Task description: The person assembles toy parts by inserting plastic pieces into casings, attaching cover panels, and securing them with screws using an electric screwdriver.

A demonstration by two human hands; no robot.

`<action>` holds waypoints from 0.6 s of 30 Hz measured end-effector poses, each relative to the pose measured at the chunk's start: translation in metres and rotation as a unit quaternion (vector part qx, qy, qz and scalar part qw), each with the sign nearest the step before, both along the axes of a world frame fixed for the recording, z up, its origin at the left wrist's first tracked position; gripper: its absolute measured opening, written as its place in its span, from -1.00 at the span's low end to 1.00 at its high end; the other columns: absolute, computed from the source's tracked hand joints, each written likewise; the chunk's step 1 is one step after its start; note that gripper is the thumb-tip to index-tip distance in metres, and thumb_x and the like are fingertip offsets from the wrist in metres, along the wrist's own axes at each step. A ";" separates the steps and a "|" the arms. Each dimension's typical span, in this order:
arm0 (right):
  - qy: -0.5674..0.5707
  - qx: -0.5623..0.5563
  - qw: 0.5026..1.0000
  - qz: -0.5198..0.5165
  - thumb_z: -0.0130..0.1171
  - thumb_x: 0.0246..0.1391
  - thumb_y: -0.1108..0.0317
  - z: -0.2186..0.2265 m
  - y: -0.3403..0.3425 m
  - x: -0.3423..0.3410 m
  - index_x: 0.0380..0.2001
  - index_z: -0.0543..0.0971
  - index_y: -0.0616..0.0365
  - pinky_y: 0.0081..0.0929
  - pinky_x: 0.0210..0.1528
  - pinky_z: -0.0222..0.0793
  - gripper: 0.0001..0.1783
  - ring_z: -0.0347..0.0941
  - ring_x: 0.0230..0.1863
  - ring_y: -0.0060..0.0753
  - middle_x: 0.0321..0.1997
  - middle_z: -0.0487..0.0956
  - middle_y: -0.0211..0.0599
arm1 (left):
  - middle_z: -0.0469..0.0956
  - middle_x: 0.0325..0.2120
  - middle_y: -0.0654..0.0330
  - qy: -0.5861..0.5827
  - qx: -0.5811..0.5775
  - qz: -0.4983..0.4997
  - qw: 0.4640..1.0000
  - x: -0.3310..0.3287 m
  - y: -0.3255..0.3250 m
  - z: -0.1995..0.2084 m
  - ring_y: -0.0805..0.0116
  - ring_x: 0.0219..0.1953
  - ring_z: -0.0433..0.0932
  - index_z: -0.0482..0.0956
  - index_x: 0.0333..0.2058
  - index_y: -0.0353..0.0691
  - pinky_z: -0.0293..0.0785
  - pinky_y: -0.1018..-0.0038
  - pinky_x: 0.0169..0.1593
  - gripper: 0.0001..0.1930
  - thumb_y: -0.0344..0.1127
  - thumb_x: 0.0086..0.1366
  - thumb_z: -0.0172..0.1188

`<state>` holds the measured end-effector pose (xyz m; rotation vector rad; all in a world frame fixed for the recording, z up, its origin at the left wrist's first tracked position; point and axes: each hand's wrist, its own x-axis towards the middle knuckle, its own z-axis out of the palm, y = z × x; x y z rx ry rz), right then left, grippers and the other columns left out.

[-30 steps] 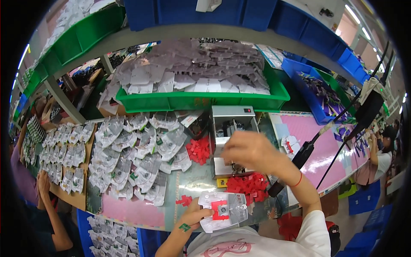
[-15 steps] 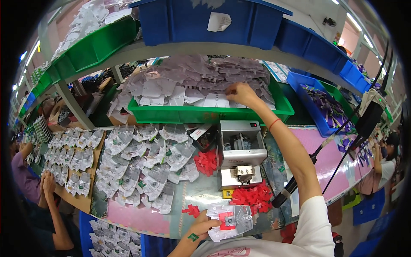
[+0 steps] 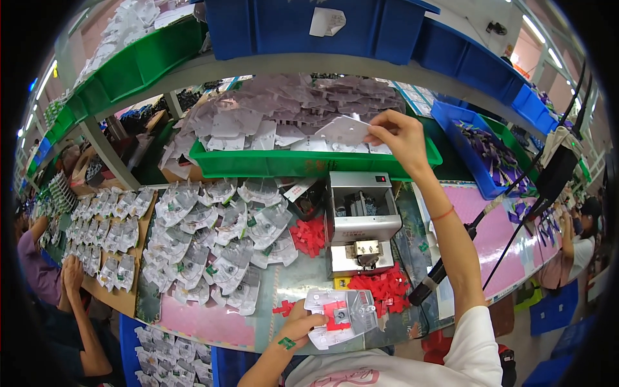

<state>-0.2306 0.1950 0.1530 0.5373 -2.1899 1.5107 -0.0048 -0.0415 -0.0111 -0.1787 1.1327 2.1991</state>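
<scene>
We grip a white-and-clear plastic housing (image 3: 356, 316) with a red plastic insert (image 3: 333, 308) in our left hand (image 3: 300, 324), at the table's front edge; our right hand (image 3: 401, 138) pinches a thin, pale translucent plastic sheet (image 3: 345, 131) above a long green plastic bin (image 3: 258, 164) of similar sheets; a silver, boxy metal machine (image 3: 361, 227) stands between, behind bright red plastic pieces (image 3: 383, 290).
</scene>
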 end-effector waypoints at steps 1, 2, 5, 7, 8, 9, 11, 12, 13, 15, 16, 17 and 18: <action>-0.004 -0.001 1.000 0.002 0.11 -0.10 0.59 -0.001 0.000 0.012 -0.51 0.50 0.39 -0.66 -0.47 0.48 -0.96 0.55 -0.48 -0.45 -0.56 0.55 -0.23 | 0.49 -0.25 0.12 -0.004 -0.001 0.002 1.000 -0.002 0.000 0.003 0.34 -0.23 0.48 0.38 -0.11 -0.39 0.40 0.42 -0.13 -0.55 -0.56 -0.09 0.10; -0.001 -0.022 1.000 0.018 0.10 -0.09 0.60 -0.002 0.000 0.025 -0.50 0.50 0.39 -0.65 -0.44 0.49 -0.96 0.55 -0.46 -0.44 -0.53 0.55 -0.21 | 0.49 -0.25 0.12 0.002 -0.008 0.014 1.000 -0.005 0.000 0.007 0.34 -0.23 0.49 0.38 -0.12 -0.40 0.41 0.42 -0.14 -0.55 -0.56 -0.10 0.10; -0.021 -0.079 0.996 0.046 0.09 -0.07 0.61 -0.009 -0.003 0.070 -0.48 0.51 0.40 -0.63 -0.40 0.49 -0.95 0.55 -0.41 -0.41 -0.48 0.55 -0.19 | 0.50 -0.26 0.10 0.005 -0.013 0.021 1.000 -0.015 0.000 0.018 0.35 -0.25 0.50 0.37 -0.12 -0.41 0.43 0.43 -0.16 -0.55 -0.57 -0.10 0.09; -0.017 -0.084 0.995 0.052 0.10 -0.11 0.65 -0.019 -0.004 0.099 -0.48 0.51 0.40 -0.60 -0.35 0.49 -0.94 0.54 -0.35 -0.38 -0.42 0.56 -0.15 | 0.50 -0.26 0.09 0.000 0.008 0.013 1.000 -0.021 0.001 0.028 0.34 -0.27 0.51 0.37 -0.12 -0.41 0.45 0.43 -0.17 -0.55 -0.56 -0.10 0.09; 0.007 -0.085 0.994 0.061 0.10 -0.14 0.66 -0.031 -0.002 0.108 -0.48 0.52 0.38 -0.59 -0.34 0.48 -0.93 0.54 -0.34 -0.36 -0.42 0.56 -0.14 | 0.50 -0.26 0.09 -0.010 0.007 0.017 1.000 -0.023 0.002 0.033 0.34 -0.27 0.51 0.37 -0.12 -0.41 0.45 0.43 -0.17 -0.55 -0.56 -0.10 0.09; 0.034 -0.087 0.993 0.071 0.11 -0.17 0.68 -0.041 0.001 0.118 -0.49 0.52 0.37 -0.58 -0.33 0.47 -0.91 0.54 -0.34 -0.35 -0.41 0.57 -0.12 | 0.50 -0.27 0.08 -0.012 0.018 0.014 1.000 -0.024 0.004 0.039 0.33 -0.27 0.51 0.37 -0.12 -0.42 0.45 0.43 -0.17 -0.55 -0.56 -0.10 0.09; 0.004 -0.100 0.989 0.109 0.10 -0.21 0.71 -0.056 0.006 0.137 -0.51 0.53 0.33 -0.56 -0.31 0.46 -0.88 0.54 -0.35 -0.32 -0.40 0.57 -0.06 | 0.50 -0.27 0.08 -0.018 0.032 0.012 0.999 -0.028 0.010 0.041 0.33 -0.27 0.52 0.37 -0.13 -0.42 0.45 0.43 -0.18 -0.55 -0.56 -0.10 0.09; -0.021 -0.102 0.987 0.124 0.09 -0.21 0.71 -0.062 0.007 0.145 -0.53 0.54 0.31 -0.58 -0.32 0.45 -0.88 0.54 -0.34 -0.33 -0.40 0.58 -0.05 | 0.50 -0.27 0.08 -0.021 0.017 0.007 1.000 -0.028 0.011 0.041 0.33 -0.27 0.51 0.37 -0.12 -0.42 0.45 0.43 -0.18 -0.55 -0.55 -0.11 0.10; -0.025 -0.111 0.986 0.125 0.05 -0.23 0.69 -0.066 0.003 0.151 -0.60 0.49 0.28 -0.52 -0.39 0.45 -0.90 0.53 -0.42 -0.27 -0.47 0.56 -0.02 | 0.50 -0.27 0.08 -0.023 0.002 0.001 1.000 -0.029 0.012 0.041 0.33 -0.27 0.51 0.37 -0.12 -0.42 0.45 0.43 -0.18 -0.54 -0.55 -0.11 0.10; -0.028 -0.121 0.979 0.163 0.12 -0.22 0.64 -0.083 0.007 0.156 -0.61 0.52 0.28 -0.54 -0.39 0.46 -0.94 0.54 -0.44 -0.27 -0.47 0.57 -0.02 | 0.50 -0.27 0.09 -0.035 0.008 -0.009 0.999 -0.030 0.014 0.042 0.34 -0.26 0.51 0.36 -0.12 -0.41 0.45 0.44 -0.18 -0.53 -0.56 -0.13 0.09; -0.031 -0.122 0.979 0.163 0.12 -0.22 0.64 -0.090 0.010 0.158 -0.61 0.52 0.28 -0.54 -0.39 0.46 -0.94 0.54 -0.44 -0.27 -0.47 0.57 -0.02 | 0.49 -0.25 0.06 -0.032 -0.013 -0.020 0.999 -0.030 0.016 0.045 0.30 -0.25 0.52 0.34 -0.10 -0.42 0.46 0.41 -0.17 -0.49 -0.57 -0.16 0.04; -0.031 -0.127 0.976 0.175 0.14 -0.24 0.65 -0.096 0.012 0.160 -0.60 0.55 0.28 -0.54 -0.37 0.46 -0.93 0.54 -0.43 -0.29 -0.46 0.58 -0.03 | 0.49 -0.23 0.02 -0.029 -0.033 -0.032 0.999 -0.030 0.017 0.046 0.26 -0.24 0.53 0.32 -0.08 -0.43 0.47 0.37 -0.16 -0.46 -0.58 -0.19 -0.01; -0.032 -0.133 0.972 0.189 0.15 -0.25 0.66 -0.100 0.013 0.162 -0.58 0.57 0.29 -0.55 -0.36 0.47 -0.91 0.55 -0.42 -0.31 -0.44 0.58 -0.05 | 0.49 -0.23 0.02 -0.031 -0.033 -0.030 0.998 -0.030 0.018 0.046 0.26 -0.24 0.53 0.32 -0.08 -0.43 0.47 0.37 -0.16 -0.46 -0.58 -0.19 -0.01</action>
